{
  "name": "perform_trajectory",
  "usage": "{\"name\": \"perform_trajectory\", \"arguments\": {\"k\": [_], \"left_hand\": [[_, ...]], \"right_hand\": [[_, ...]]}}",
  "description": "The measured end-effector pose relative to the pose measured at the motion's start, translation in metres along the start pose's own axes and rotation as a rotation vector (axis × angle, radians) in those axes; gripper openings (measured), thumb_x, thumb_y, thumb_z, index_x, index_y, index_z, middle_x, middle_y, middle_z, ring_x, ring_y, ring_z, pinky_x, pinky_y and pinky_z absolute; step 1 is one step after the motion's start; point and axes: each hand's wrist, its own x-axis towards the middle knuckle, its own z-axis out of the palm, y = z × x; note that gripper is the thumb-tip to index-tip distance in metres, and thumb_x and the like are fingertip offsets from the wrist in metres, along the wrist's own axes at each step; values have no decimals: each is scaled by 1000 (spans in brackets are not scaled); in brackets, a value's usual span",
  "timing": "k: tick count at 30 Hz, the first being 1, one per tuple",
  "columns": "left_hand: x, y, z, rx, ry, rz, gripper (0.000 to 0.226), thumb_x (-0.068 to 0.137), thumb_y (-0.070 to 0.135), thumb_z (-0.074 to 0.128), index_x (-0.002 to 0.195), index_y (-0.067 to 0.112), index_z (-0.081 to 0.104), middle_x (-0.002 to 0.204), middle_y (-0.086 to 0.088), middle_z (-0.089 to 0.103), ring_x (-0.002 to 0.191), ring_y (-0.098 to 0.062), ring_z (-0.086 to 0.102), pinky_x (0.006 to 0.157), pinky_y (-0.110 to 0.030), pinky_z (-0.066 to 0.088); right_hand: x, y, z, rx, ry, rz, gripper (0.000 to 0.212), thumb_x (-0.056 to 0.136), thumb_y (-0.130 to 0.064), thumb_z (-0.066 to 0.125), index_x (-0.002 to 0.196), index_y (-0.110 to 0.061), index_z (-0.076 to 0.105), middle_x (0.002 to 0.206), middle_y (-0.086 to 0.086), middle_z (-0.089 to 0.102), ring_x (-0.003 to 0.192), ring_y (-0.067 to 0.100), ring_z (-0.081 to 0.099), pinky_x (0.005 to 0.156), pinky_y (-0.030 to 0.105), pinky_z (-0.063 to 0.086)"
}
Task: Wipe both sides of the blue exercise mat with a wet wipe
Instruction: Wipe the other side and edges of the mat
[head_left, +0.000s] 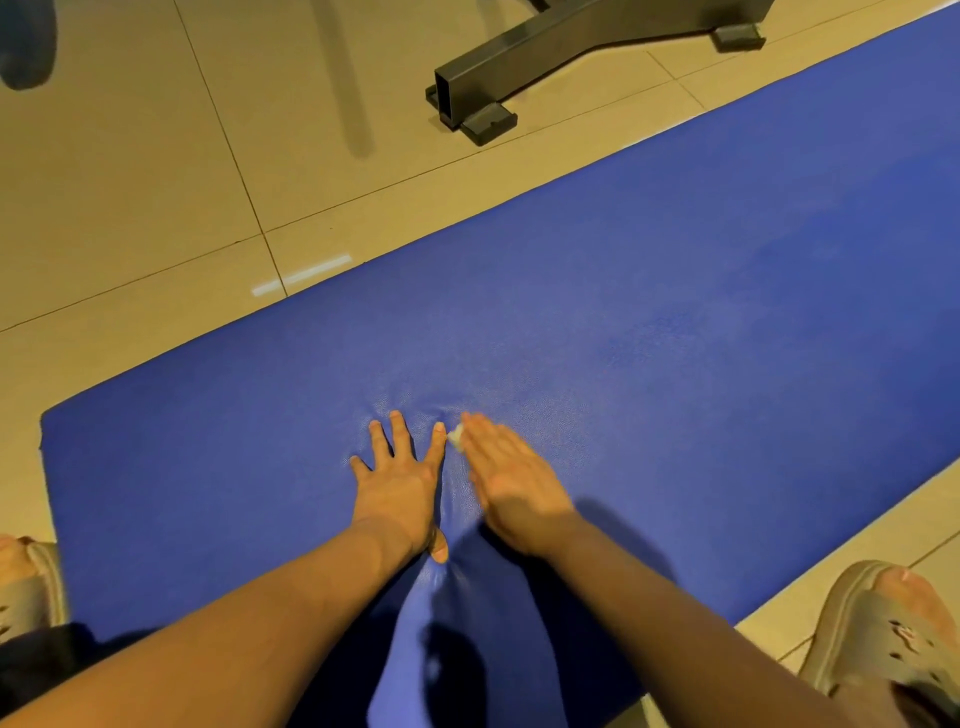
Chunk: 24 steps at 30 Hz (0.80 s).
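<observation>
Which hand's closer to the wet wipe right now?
Right. The right hand presses the wet wipe under its fingertips; the left hand lies flat on the blue mat beside it, index fingertip almost touching.

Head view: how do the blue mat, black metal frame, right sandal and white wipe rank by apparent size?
1. Blue mat.
2. Black metal frame and right sandal look about alike; both are cut off by the edge, the sandal nearer, so unranked.
3. White wipe, mostly hidden under the right hand.
</observation>
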Motion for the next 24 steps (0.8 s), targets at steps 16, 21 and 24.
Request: {"name": "perform_trajectory", "arguments": {"k": [16,21,24], "left_hand": [[0,-4,4,-49,32,14,159,53,53,95,158,30,-22,161,-25,-28,148,-52,-21,117,-72,15],[0,-10,5,-71,47,42,160,50,59,95,158,33,-21,162,-22,-28,149,-49,-22,117,-71,14],[-4,-13,6,-95,38,65,153,55,65,90,159,31,-17,164,-20,-26,150,-48,-21,119,-69,12]], "right_hand": [[1,-42,6,-126,-161,340,66,102,-41,21,158,-6,23,165,13,20,154,27,14,122,51,23],[-13,-38,-21,28,-204,215,72,98,-16,46,161,-14,11,169,6,0,155,24,9,125,41,18],[-12,-25,-58,35,-95,283,69,98,-8,45,160,-14,16,169,6,5,150,28,24,116,43,35]]}}
